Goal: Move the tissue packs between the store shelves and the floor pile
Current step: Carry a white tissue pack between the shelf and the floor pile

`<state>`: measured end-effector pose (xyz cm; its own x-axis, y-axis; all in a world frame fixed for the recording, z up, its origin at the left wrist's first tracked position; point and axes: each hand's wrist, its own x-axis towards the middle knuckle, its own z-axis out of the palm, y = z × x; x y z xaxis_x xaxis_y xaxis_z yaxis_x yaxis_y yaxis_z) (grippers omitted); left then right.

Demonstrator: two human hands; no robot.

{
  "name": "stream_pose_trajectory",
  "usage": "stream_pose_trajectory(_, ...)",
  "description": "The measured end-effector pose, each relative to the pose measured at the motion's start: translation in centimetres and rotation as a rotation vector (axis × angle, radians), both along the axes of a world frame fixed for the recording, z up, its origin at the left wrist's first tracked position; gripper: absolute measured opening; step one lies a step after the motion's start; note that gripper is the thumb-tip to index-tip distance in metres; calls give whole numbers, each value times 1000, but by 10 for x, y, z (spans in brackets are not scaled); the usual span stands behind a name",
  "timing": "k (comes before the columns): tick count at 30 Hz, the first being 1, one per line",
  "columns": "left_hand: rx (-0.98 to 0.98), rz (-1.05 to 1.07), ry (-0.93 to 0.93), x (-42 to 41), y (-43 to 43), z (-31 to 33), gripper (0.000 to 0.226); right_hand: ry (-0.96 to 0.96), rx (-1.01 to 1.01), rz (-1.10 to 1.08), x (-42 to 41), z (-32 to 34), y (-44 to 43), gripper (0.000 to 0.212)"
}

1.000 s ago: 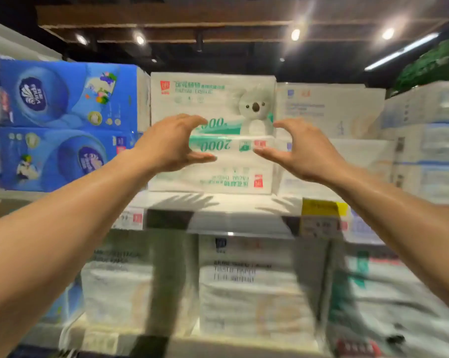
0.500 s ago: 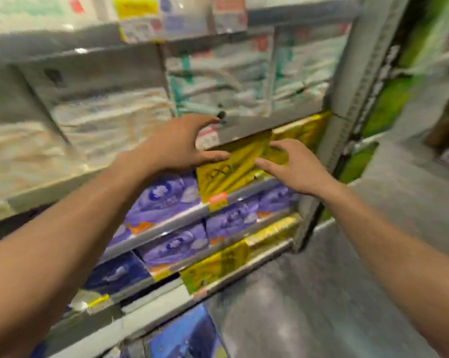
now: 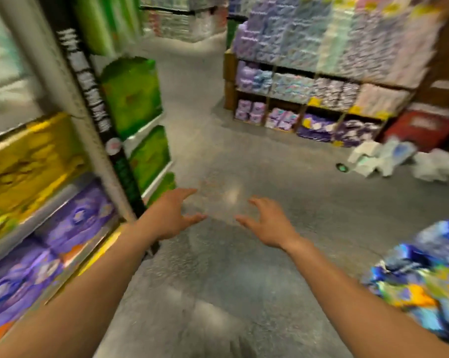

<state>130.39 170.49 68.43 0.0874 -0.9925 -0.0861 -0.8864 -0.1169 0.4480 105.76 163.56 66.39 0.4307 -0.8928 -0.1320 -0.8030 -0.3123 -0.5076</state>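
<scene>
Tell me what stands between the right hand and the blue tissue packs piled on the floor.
Nothing visible. The right hand hovers empty over bare grey floor, and only that floor separates it from the blue tissue packs. The white packs lie farther off, by the far shelves.

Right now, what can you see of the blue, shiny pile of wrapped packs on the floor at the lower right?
The heap of blue, glossy film-wrapped packs lies on the grey speckled floor, cut by the picture's right edge. Yellow, orange and white patches show on the blue wrapping. The packs lie tilted and jumbled, not stacked neatly. Blur hides the print and their number. The open right hand hovers apart from it; only the floor visibly touches it.
</scene>
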Motion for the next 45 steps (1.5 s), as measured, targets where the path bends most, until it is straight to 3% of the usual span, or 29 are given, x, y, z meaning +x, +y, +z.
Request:
stream_pose_trajectory(3,19,-115,17,-56,-80,-5,86,40,-37,-133,-71,-9,-59,132)
stream_pose_trajectory(5,16,-197,0,-87,-130,-7,89,43,-10,-221,-106,-5,-88,118)
stream_pose_trajectory(7,-6,-267,15,-116,-181,-12,107,35,34,-295,-133,-9,-119,100)
stream_pose_trajectory(10,-29,-362,41,-156,-269,-34,139,-31,60,-431,-167,-26,-171,141)
stream_pose_trajectory(12,-16,-423,66,-185,-330,-45,141,-58,76,-525,-189,-38,-212,148)
stream_pose_trajectory(16,32,-562,74,-240,-454,-46,121,-95,129,-690,-236,-33,-302,95)
stream_pose_trajectory(19,61,-683,77,-284,-540,-32,117,-151,120,-802,-277,-24,-366,83)
stream_pose_trajectory(22,80,-778,46,-330,-616,-22,96,-213,128,-905,-317,-19,-419,83)
stream_pose_trajectory(26,113,-879,46,-401,-712,-32,113,-312,145,-1025,-370,-34,-484,91)
stream_pose_trajectory(29,130,-949,48,-467,-786,-46,113,-376,133,-1105,-419,-51,-549,120)
stream_pose_trajectory(33,154,-972,45,-543,-880,-57,101,-340,145,-1106,-498,-60,-649,93)
stream_pose_trajectory(37,123,-935,85,-608,-983,-44,124,-330,142,-1066,-575,-42,-758,86)
stream_pose_trajectory(41,98,-884,73,-665,-1083,-44,108,-248,156,-1021,-645,-34,-863,83)
stream_pose_trajectory(45,119,-873,65,-716,-1177,-66,120,-181,171,-999,-706,-42,-957,88)
